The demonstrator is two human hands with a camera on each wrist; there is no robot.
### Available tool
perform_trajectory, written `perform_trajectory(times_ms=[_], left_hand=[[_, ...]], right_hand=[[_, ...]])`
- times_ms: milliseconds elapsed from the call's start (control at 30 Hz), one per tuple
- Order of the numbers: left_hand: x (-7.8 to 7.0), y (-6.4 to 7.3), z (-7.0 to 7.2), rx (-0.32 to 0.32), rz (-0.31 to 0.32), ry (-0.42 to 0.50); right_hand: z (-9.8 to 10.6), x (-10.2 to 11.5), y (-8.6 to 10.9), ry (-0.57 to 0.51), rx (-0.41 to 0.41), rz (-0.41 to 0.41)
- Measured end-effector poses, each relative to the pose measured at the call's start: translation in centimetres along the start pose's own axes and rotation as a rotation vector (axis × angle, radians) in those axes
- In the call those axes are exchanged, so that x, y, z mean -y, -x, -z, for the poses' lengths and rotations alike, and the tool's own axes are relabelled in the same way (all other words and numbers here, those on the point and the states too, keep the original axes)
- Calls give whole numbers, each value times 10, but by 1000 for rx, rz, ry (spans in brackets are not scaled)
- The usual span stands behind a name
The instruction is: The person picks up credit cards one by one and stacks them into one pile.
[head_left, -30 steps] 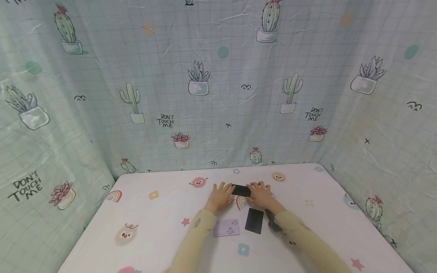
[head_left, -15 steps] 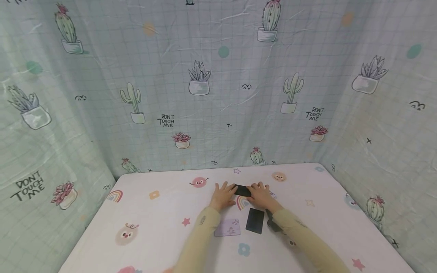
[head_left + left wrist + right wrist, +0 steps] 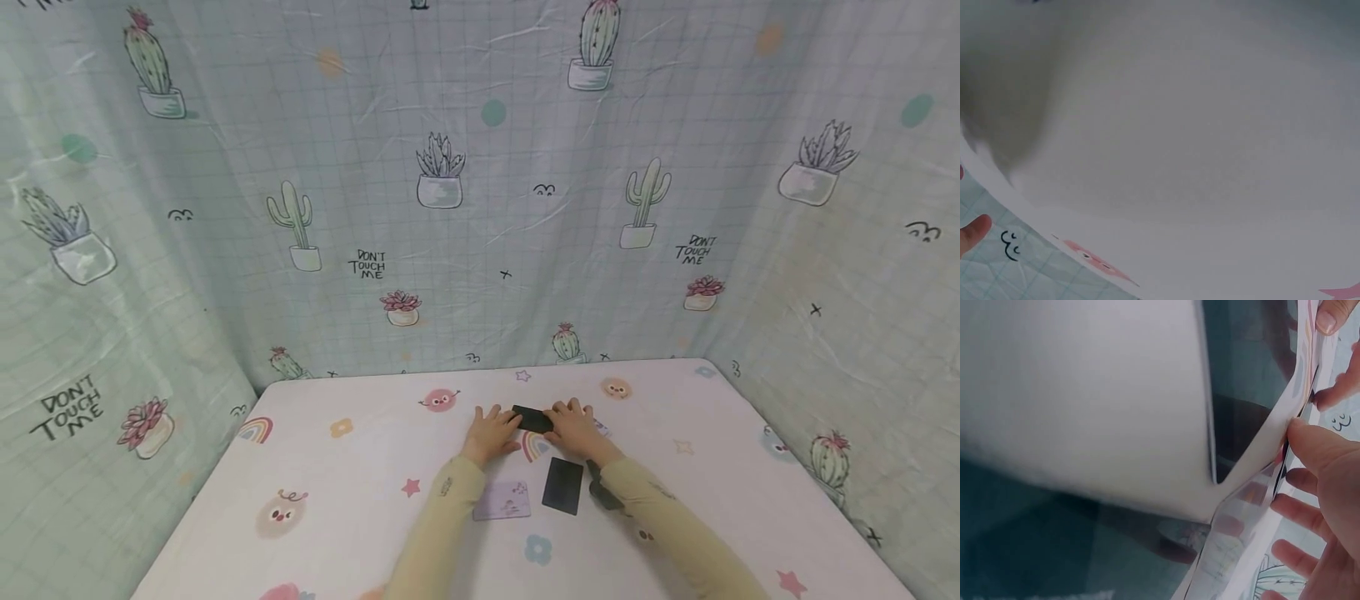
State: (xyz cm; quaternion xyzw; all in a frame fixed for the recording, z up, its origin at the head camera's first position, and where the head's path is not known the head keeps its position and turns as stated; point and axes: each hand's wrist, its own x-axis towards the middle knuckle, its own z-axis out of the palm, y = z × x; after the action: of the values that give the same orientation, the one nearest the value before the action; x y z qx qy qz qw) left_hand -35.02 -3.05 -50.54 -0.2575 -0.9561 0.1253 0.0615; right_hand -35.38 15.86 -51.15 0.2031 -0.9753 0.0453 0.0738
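Note:
A flat black rectangle (image 3: 531,418), like a small phone or card, lies between both hands near the middle of the table in the head view. My left hand (image 3: 487,435) has its fingers spread, with one fingertip at the rectangle's left end and the thumb apart from it. The right hand (image 3: 573,429) pinches the right end between thumb and finger; the right wrist view shows the thumb (image 3: 1313,444) on its thin dark edge (image 3: 1283,464). Only a fingertip (image 3: 975,231) of the left hand shows in the left wrist view.
Nearer on the table (image 3: 360,475) lie a purple card (image 3: 501,501) and a black card (image 3: 562,486). A dark object (image 3: 603,490) is partly under the right forearm. Another purple printed piece (image 3: 602,427) sticks out beside the right hand. A patterned curtain (image 3: 480,292) stands behind.
Over the last second my left hand and forearm have shifted slightly right and nearer, its thumb moving lower. The black rectangle and right hand look nearly unchanged.

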Motion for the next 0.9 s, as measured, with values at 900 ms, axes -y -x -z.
perform_trajectory(times_ms=[900], left_hand=[[1, 4, -6, -102, -53, -19]], right_hand=[[3, -12, 5, -20, -19, 244]])
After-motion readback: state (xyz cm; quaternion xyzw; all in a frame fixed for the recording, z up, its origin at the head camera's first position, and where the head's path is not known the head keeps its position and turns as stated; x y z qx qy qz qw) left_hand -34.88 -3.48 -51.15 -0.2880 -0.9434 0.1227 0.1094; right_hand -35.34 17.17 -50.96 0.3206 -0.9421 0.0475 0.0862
